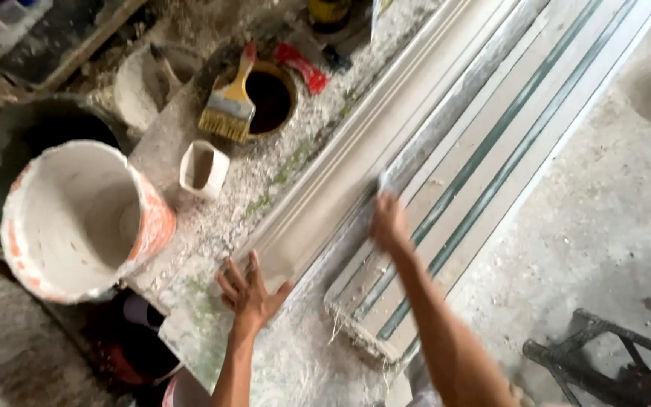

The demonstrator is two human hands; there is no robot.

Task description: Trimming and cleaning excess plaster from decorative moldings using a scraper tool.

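We are pressing our left hand (250, 295) flat, fingers spread wide, on the near end of the long plaster moulding (340, 188), and we are holding nothing in it. Our right hand (389, 222) is resting further up the same piece, on its right edge where it meets the striped mould board (491, 151); it is blurred, so we cannot tell whether its fingers are closed on a thin blade or just pushing the edge. The moulding is lying along the crumb-strewn bench (212, 332), running away from our 2 hands toward the top of the view, pale grey-white, smooth, with stepped ridges along its length. As we judge it, the risk is cracking: a long, thin plaster piece like this could snap if 1 hand is pushing down while the other is lifting or prying, or if it is sliding over the hard crumbs. Uneven pressure near the right hand could also chip the fine edge. To the left of our left hand a plaster-coated bucket (77, 218) is standing close, with a small white cup (203, 169) beyond it, and further off a yellow-bristled brush (229, 105) is lying beside a round hole (269, 102).
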